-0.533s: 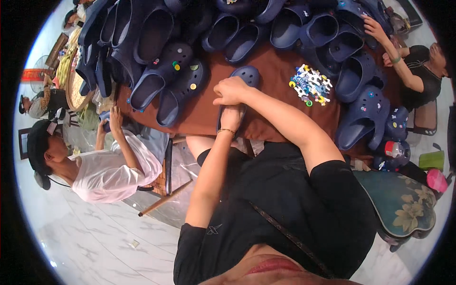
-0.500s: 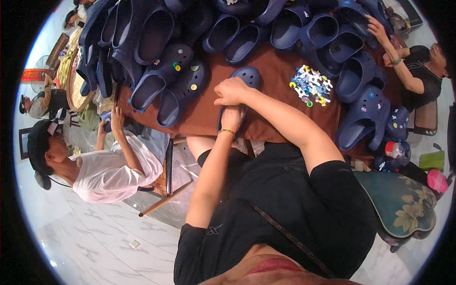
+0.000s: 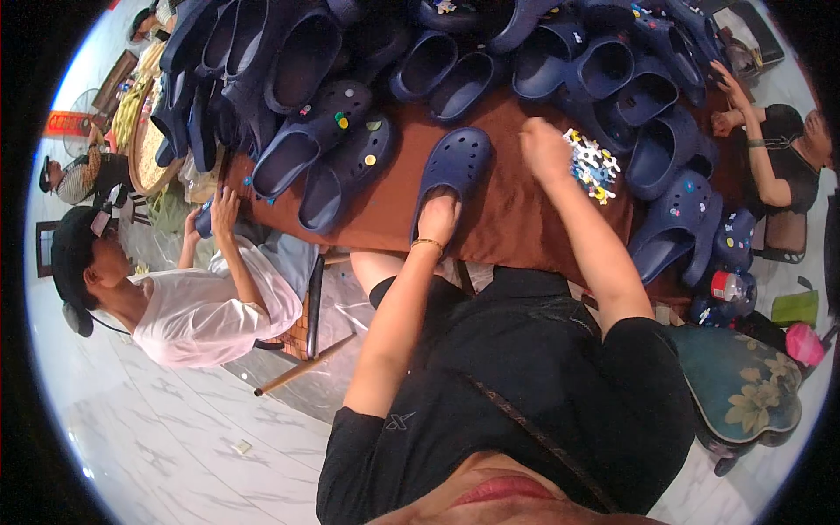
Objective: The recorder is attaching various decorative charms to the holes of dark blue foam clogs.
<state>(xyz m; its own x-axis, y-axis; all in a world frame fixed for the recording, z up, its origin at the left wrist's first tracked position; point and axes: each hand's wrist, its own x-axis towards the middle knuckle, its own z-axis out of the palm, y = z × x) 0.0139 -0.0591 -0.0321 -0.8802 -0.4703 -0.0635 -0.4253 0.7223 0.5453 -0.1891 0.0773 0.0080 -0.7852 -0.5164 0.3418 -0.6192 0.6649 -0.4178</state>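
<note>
A navy clog (image 3: 464, 156) with round holes over its toe lies at the middle of the table, toe pointing away from me. My left hand (image 3: 438, 215) reaches into its foot opening, the fingers hidden under the upper. To the right of the clog, my right hand (image 3: 546, 152) is over the cloth with its fingers bunched; whatever they hold, if anything, is hidden. Beside that hand is a pile of small white, blue and yellow shoe charms (image 3: 597, 166), partly covered by it.
Several navy clogs (image 3: 308, 66) crowd the far side of the brown cloth (image 3: 367, 226). One pair (image 3: 343, 188) at left bears charms; decorated clogs (image 3: 678, 214) are at right. A person in white (image 3: 214, 306) handles something dark blue at left; another person (image 3: 779, 162) sits at right.
My right hand has left the clog's toe and moved right to the charm pile. My left hand stays in the clog. The view has shifted slightly.
</note>
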